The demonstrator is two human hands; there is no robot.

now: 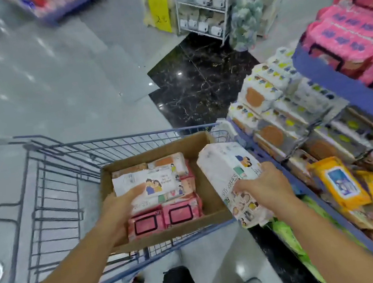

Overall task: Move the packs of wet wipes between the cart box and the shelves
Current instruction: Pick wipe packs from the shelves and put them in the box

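Observation:
A brown cardboard box (pixel 210 201) sits in a blue wire cart (pixel 48 187). Inside it lie several pink and orange packs of wet wipes (pixel 182 213). My left hand (pixel 120 208) grips a white wipes pack with a cartoon family print (pixel 148 184) just above the packs in the box. My right hand (pixel 264 184) holds a second, larger white wipes pack (pixel 232 173) tilted over the box's right edge, between the cart and the shelves (pixel 348 91).
The blue shelves on the right carry white, orange-lidded packs (pixel 273 108), yellow packs (pixel 359 189) and pink packs (pixel 349 34) higher up. A white wire rack (pixel 203 4) with a yellow sign stands far ahead. Grey floor lies left of the cart; my legs are below.

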